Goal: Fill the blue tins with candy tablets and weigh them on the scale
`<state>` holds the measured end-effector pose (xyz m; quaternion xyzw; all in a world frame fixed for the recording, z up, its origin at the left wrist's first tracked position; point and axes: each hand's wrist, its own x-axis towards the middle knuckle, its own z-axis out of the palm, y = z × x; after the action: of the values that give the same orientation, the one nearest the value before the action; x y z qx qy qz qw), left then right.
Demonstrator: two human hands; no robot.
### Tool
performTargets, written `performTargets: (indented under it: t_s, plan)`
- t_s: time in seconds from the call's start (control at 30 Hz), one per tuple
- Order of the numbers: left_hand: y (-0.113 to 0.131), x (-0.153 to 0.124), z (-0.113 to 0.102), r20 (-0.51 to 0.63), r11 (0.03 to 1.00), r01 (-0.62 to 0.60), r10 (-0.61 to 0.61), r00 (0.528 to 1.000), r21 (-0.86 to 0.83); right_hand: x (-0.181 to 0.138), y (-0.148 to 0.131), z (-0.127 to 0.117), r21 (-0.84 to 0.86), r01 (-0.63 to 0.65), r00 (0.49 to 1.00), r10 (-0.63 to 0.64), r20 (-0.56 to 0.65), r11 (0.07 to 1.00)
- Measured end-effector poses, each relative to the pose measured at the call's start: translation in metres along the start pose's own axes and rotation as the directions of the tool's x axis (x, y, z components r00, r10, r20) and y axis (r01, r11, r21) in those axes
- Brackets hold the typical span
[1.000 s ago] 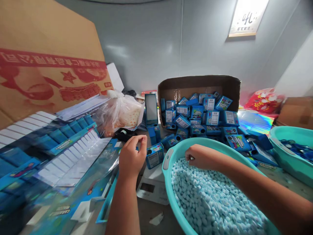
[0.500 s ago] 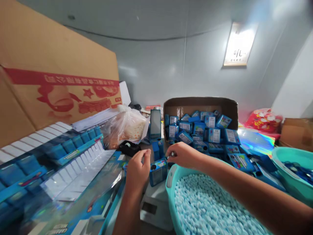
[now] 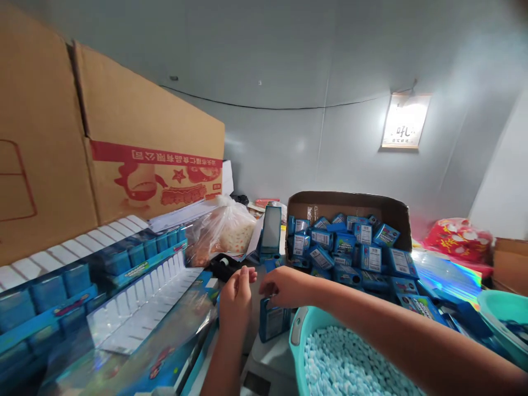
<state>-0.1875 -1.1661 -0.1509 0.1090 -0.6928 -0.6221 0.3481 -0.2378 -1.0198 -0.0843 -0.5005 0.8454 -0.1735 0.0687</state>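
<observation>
A small blue carton (image 3: 274, 324) with a clear front panel stands upright on a white scale-like device (image 3: 270, 355). My right hand (image 3: 289, 286) is over the carton's top, fingers bent down and closed; whatever they hold is hidden. To the left of the carton is my left hand (image 3: 238, 294), raised, with thumb and fingers drawn together; I cannot make out anything in them. Pale blue and white candies (image 3: 342, 357) fill a turquoise basin (image 3: 297, 344) under my right forearm. Behind the hands stands a taller blue box (image 3: 271, 234).
A brown carton (image 3: 350, 199) full of small blue boxes stands behind the basin. At left are a large cardboard box (image 3: 157, 126), a white divided tray (image 3: 132, 308) and rows of blue boxes (image 3: 119, 264). Another turquoise basin (image 3: 495, 302) sits at right.
The view has tilted up, so everything sits lower. My right hand, earlier pinching a small pale piece beside the carton's top, has moved left over it. The left hand stays beside it.
</observation>
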Motion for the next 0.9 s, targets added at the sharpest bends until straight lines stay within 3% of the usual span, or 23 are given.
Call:
performTargets:
  t_s: [0.2, 0.33, 0.5, 0.57, 0.63, 0.73, 0.8, 0.9]
  plan:
    - [0.005, -0.006, 0.004, 0.062, 0.999, 0.041, -0.04, 0.997, -0.005, -0.005, -0.003, -0.003, -0.027, -0.051, 0.996, 0.049, -0.081, 0.998]
    - [0.007, -0.006, 0.005, 0.055, 0.999, 0.038, -0.037, 0.998, -0.015, -0.021, -0.009, -0.016, -0.138, -0.092, 0.991, 0.077, -0.108, 0.986]
    - [0.003, -0.002, 0.003, 0.008, 0.998, 0.025, -0.025, 1.0, -0.05, -0.08, -0.011, -0.014, -0.333, -0.35, 0.934, 0.353, -0.054, 0.875]
    - [0.002, -0.002, 0.002, -0.005, 0.998, 0.022, -0.022, 1.0, -0.064, -0.11, -0.005, 0.003, -0.292, -0.381, 0.905, 0.418, 0.078, 0.878]
    - [0.002, -0.002, 0.002, -0.012, 0.997, 0.018, -0.019, 1.0, -0.072, -0.136, 0.002, 0.024, -0.151, -0.371, 0.894, 0.397, 0.209, 0.916]
    - [0.001, -0.003, 0.003, -0.009, 0.997, 0.015, -0.016, 1.0, -0.075, -0.161, 0.011, 0.048, 0.061, -0.365, 0.92, 0.35, 0.174, 0.929]
    - [-0.001, -0.003, 0.004, -0.008, 0.997, 0.02, -0.021, 1.0, -0.078, -0.168, 0.014, 0.055, 0.094, -0.395, 0.916, 0.384, 0.121, 0.914]
    - [-0.006, -0.003, 0.007, -0.019, 0.995, 0.026, -0.028, 0.999, -0.094, -0.172, 0.017, 0.055, 0.067, -0.434, 0.893, 0.42, 0.164, 0.898]
